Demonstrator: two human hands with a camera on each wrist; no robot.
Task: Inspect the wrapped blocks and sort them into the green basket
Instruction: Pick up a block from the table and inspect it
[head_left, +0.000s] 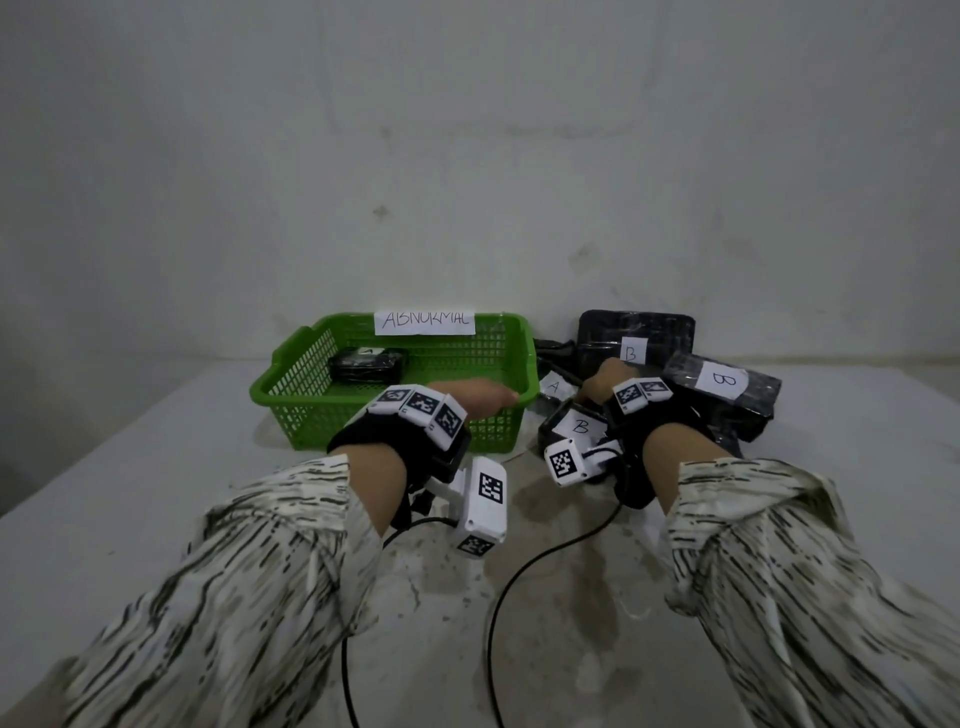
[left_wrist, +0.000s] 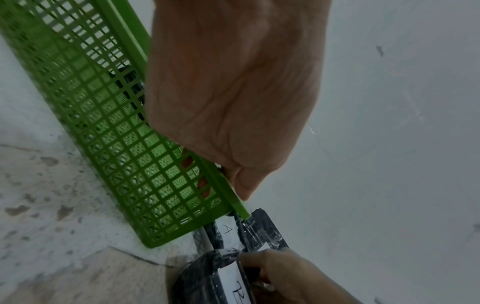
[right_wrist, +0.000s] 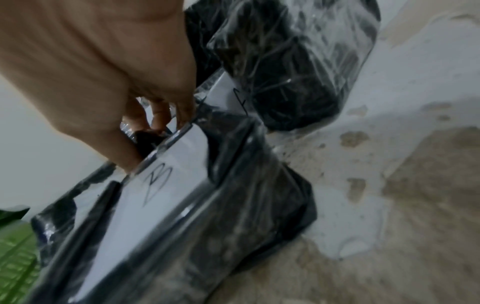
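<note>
The green basket (head_left: 311, 364) with the paper tag "ABNORMAL" stands at the table's middle, and one black wrapped block (head_left: 366, 365) lies inside it. My left hand (head_left: 488, 397) grips the basket's front rim (left_wrist: 223, 185) near its right corner, with its fingers curled over to the inside. Just to the right, my right hand (head_left: 602, 382) grips the far end of a black wrapped block labelled B (head_left: 576, 426); the curled fingers (right_wrist: 158, 115) hook over the block's end (right_wrist: 182, 205). A block labelled A (head_left: 553, 387) lies between the basket and this block.
Two more wrapped blocks labelled B lie at the back right, one against the wall (head_left: 636, 338) and one to its right (head_left: 722, 384). Black cables (head_left: 498, 597) trail from both wrists across the stained tabletop toward the front edge.
</note>
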